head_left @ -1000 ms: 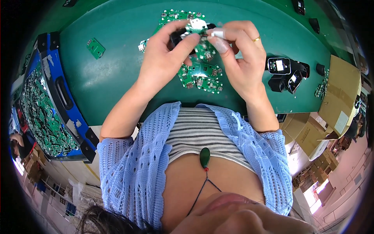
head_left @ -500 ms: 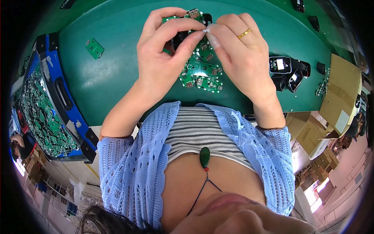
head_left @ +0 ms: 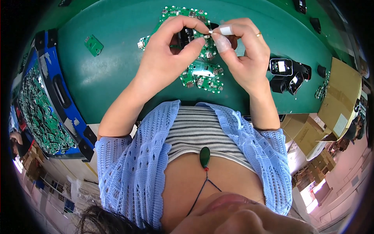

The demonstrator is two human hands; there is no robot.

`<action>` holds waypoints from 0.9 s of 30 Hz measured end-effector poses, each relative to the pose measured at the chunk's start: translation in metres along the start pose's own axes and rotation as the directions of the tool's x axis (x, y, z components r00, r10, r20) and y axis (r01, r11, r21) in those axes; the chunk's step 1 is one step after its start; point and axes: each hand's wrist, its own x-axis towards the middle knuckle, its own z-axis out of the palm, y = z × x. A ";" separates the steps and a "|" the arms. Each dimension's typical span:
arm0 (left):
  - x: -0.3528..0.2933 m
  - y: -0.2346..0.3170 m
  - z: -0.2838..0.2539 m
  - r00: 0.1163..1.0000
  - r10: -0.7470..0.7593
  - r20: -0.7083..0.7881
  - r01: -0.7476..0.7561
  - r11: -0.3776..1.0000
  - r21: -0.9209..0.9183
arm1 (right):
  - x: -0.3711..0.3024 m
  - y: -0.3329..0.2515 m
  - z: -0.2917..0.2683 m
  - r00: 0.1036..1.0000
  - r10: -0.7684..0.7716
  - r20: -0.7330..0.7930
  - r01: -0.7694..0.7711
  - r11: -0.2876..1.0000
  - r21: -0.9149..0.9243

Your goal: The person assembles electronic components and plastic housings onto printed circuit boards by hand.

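Over the pile of green circuit boards (head_left: 202,69), both my hands work close together. My left hand (head_left: 167,48) is curled around a black plastic casing (head_left: 186,37), mostly hidden by the fingers. Its index fingertip reaches a tiny white piece (head_left: 210,32), while the thumb sits lower, a little apart. My right hand (head_left: 249,54) pinches at that white piece with thumb and index finger. White tape wraps the right index finger, a clear covering is on the thumb, and a ring is on another finger. What exactly the piece is cannot be made out.
A single green board (head_left: 94,45) lies at the left on the green tabletop (head_left: 113,74). A blue-edged tray (head_left: 62,91) full of boards stands far left. Black devices with small screens (head_left: 290,74) lie at the right, near cardboard boxes (head_left: 341,97).
Both hands have come slightly down, uncovering more boards behind them. The right fingers have spread a little and the tape on the index finger now shows. The casing has shifted with the left hand.
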 end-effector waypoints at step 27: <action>-0.005 0.002 0.012 0.826 0.546 -0.140 -0.393 0.736 0.551 | 0.007 -0.004 -0.002 0.914 -0.358 0.192 0.405 0.826 -0.391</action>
